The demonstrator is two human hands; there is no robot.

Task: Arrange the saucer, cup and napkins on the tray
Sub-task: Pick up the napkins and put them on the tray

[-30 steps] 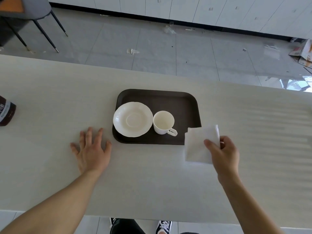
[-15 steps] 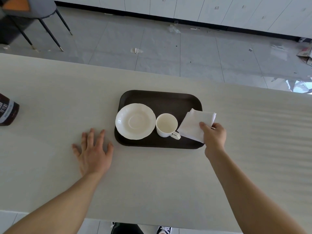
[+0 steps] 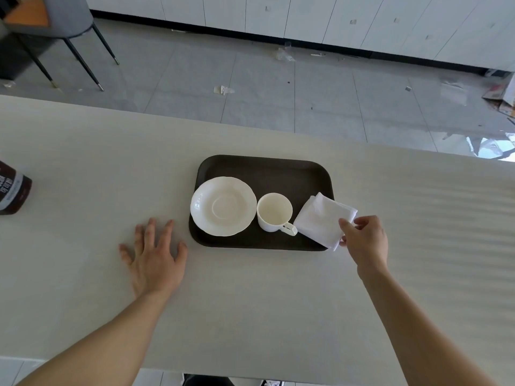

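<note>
A dark brown tray (image 3: 264,169) lies on the pale table. On its left part sits a white saucer (image 3: 223,206), and a white cup (image 3: 274,211) stands upright beside it, handle toward me and to the right. A folded white napkin (image 3: 320,218) rests on the tray's right end, its near corner hanging over the rim. My right hand (image 3: 365,240) pinches that napkin at its right corner between thumb and fingers. My left hand (image 3: 154,254) lies flat on the table, fingers spread, just left of the tray and holding nothing.
A dark bottle with a label (image 3: 12,192) lies at the table's far left edge. Beyond the table's far edge is a grey tiled floor with scraps of litter, and a grey chair (image 3: 64,20) stands at the back left.
My right hand carried the napkin from the table at the tray's right corner onto the tray beside the cup and lowered it flat. My left hand stayed put.
</note>
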